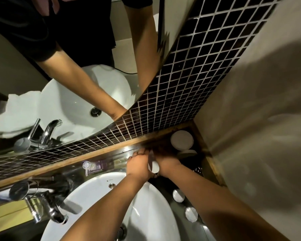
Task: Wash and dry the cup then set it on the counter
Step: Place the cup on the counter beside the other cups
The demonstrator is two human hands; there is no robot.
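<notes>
A small white cup (154, 167) is wedged between my two hands, just past the far rim of the white sink (151, 204) and over the dark counter (189, 166). My left hand (138, 165) wraps its left side. My right hand (166, 163) covers its right side and top. Only a narrow white strip of the cup and a dark band across it show; the rest is hidden by my fingers. I cannot tell whether the cup touches the counter.
A chrome faucet (47, 212) stands left of the basin, and a clear pump bottle (91, 166) lies behind it. Round white lidded items (182, 140) (178, 195) (191, 213) sit on the counter right of the sink. The mirror (68, 75) reflects a white towel (16, 117).
</notes>
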